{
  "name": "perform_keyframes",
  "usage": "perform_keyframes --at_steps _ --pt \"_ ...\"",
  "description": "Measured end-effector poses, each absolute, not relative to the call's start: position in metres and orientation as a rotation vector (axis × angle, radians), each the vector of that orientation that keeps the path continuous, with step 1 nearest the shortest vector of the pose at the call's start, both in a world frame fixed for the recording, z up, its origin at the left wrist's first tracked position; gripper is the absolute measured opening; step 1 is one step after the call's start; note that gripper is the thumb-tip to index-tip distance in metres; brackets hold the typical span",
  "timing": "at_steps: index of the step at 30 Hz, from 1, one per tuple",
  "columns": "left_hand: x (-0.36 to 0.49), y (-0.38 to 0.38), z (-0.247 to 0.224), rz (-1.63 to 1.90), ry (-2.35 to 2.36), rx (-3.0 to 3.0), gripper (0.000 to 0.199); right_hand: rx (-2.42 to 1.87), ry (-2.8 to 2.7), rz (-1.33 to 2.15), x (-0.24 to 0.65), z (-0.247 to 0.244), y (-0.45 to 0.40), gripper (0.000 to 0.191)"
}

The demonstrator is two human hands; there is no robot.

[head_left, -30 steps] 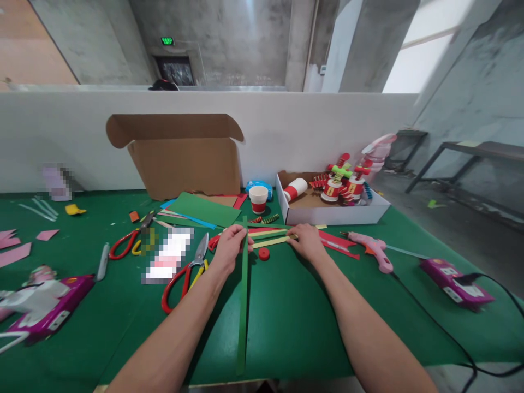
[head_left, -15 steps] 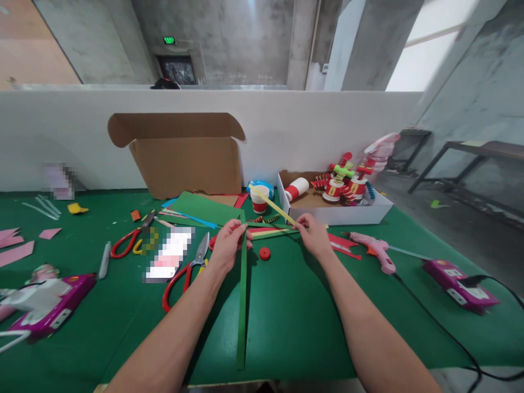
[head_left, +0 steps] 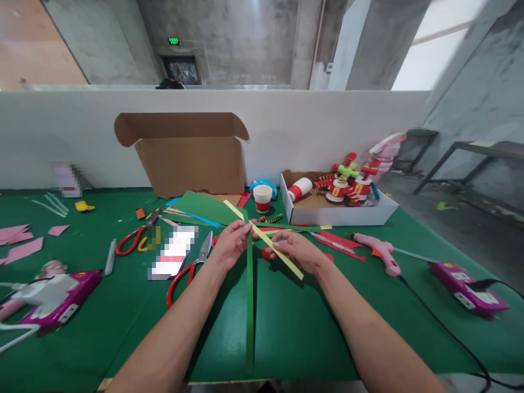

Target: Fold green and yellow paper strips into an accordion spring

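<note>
Concrete wall [head_left: 229, 43] and white partition [head_left: 311, 131] stand behind a green-topped desk [head_left: 303, 338]. Left hand [head_left: 232, 244]: the grip is narrow, thumb and fingers pinching the upper part of a green strip [head_left: 250, 305], whose length runs down toward the near edge of the desk. Right hand [head_left: 297, 250]: the grip is lightly closed on a yellow strip [head_left: 291, 265], held diagonally between the fingers; its upper part crosses the green strip at the left fingertips, and its lower end points toward the near right. Beneath the right fingers, partly hidden, lies a red disc [head_left: 267, 254]. Red-handled scissors [head_left: 174, 284] lie beside the left forearm. Beyond the hands are a green sheet [head_left: 208, 210], an upright paper cup [head_left: 262, 201] and a white box [head_left: 339, 215] containing decorated cups [head_left: 336, 191]; a pink glue gun [head_left: 380, 249] lies at right.
</note>
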State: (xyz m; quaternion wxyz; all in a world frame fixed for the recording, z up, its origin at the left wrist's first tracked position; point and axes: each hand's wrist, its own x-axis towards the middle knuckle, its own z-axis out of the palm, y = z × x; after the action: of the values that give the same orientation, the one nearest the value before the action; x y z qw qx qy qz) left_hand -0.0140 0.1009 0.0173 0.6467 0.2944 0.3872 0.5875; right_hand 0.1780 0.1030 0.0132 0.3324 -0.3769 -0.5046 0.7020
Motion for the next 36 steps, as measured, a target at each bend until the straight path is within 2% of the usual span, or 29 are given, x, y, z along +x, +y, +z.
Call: perform_keyframes --at_steps 8,16,22,28,36 --pt "-0.016 0.098 0.02 1.351 0.788 0.699 0.031 -0.89 -1.513 2.022 0.178 0.019 0.094 0.039" --pt "0.003 0.09 0.014 1.065 0.829 0.797 0.04 -0.938 -1.166 1.664 0.169 0.007 0.107 0.036" --pt "0.016 0.084 0.003 0.946 0.865 0.96 0.042 -0.953 -1.087 1.61 0.159 -0.007 0.108 0.038" --pt "0.014 0.084 0.005 0.804 0.952 1.053 0.041 -1.026 -1.025 1.594 0.161 -0.011 0.11 0.032" --pt "-0.004 0.097 0.012 1.094 1.142 0.936 0.034 -1.086 -1.203 1.64 0.166 -0.007 0.112 0.029"
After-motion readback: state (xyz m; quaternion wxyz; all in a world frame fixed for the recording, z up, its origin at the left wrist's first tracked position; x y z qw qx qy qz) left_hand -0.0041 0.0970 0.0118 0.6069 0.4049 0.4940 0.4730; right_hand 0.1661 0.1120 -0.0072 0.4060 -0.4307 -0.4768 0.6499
